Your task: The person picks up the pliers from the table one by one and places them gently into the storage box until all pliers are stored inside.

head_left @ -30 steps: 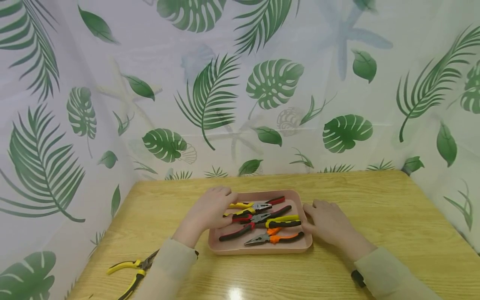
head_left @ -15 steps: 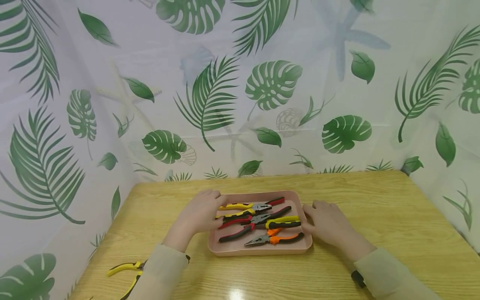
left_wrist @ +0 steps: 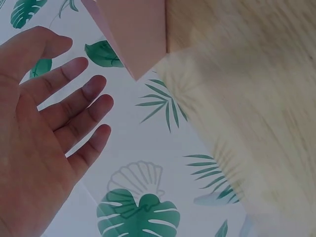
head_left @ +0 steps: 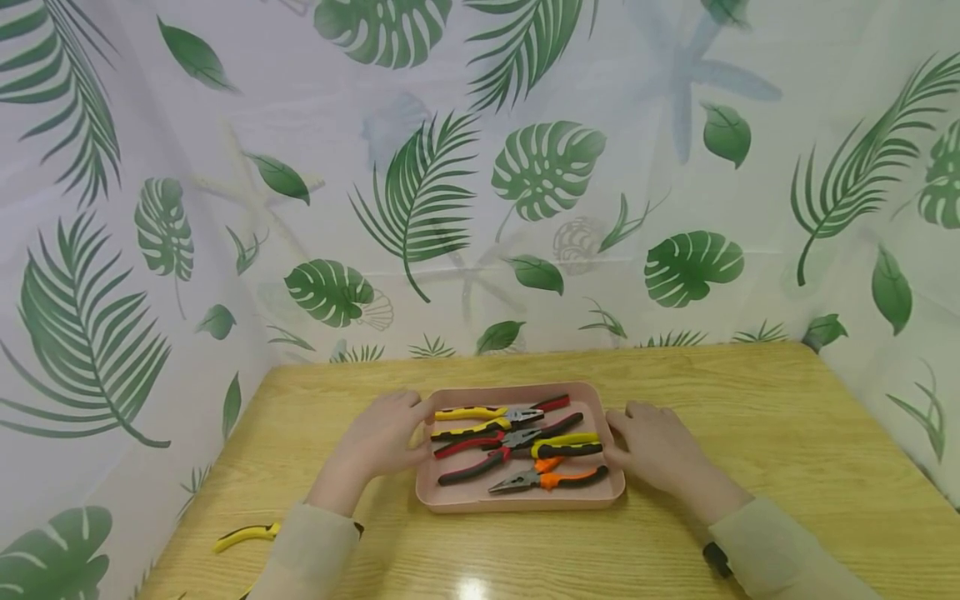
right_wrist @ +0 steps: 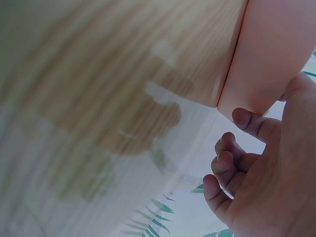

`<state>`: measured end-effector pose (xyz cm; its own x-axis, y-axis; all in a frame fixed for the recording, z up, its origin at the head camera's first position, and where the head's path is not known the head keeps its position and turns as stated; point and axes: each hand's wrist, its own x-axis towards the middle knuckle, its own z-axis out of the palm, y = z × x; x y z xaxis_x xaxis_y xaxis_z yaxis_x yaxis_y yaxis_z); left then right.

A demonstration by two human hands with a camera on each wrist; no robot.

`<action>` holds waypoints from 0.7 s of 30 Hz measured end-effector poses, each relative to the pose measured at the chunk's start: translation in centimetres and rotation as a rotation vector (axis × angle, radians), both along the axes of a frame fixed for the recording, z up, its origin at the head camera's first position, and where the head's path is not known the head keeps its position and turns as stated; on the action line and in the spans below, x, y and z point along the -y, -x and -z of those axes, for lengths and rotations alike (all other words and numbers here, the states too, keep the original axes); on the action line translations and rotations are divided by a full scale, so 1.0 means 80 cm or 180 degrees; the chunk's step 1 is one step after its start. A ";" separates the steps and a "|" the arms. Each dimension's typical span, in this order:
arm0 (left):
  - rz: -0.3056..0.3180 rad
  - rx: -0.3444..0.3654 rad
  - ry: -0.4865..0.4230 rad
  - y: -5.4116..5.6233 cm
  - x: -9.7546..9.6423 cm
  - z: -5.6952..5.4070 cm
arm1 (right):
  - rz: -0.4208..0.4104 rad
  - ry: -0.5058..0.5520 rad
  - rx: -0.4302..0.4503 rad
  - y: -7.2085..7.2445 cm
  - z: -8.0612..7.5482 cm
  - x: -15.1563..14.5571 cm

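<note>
A pink tray [head_left: 517, 503] stands on the table in the head view, with several pliers in it. Among them are yellow-and-black pliers [head_left: 472, 412], red-and-black pliers [head_left: 472, 471] and orange-handled needle-nose pliers [head_left: 551, 478]. My left hand [head_left: 382, 433] is by the tray's left end, over the edge of the view of its wall. The left wrist view has the left fingers [left_wrist: 94, 89] loosely bent with nothing between them, apart from the tray. At the right end, my right hand [head_left: 652, 446] touches the tray's rim with loosely bent fingers, thumb at the wall in the right wrist view.
More yellow-and-black pliers [head_left: 247, 536] lie on the wooden table [head_left: 750, 417] at the left front, partly hidden by my left sleeve [head_left: 311, 546]. A leaf-patterned sheet [head_left: 450, 208] hangs behind and at both sides of the table.
My left hand has drawn back leftward from over the pliers in the tray, uncovering their handles. The left sleeve covers more of the pliers on the table. The right hand and tray stay put.
</note>
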<state>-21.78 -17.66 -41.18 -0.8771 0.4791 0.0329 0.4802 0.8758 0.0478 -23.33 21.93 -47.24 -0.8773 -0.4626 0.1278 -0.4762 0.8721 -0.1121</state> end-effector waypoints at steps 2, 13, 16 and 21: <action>-0.0020 -0.0013 -0.0023 -0.002 0.004 0.002 | 0.0003 0.0010 -0.0004 0.000 0.001 0.000; -0.0202 0.0083 -0.0029 -0.011 0.022 0.013 | 0.0036 -0.0006 0.0034 0.000 0.001 0.000; -0.0201 0.0094 -0.0018 -0.012 0.027 0.016 | 0.0039 -0.0014 0.0061 0.001 0.001 0.000; -0.0231 0.0118 -0.0040 -0.017 0.034 0.019 | 0.0043 -0.0014 0.0066 0.002 0.002 0.001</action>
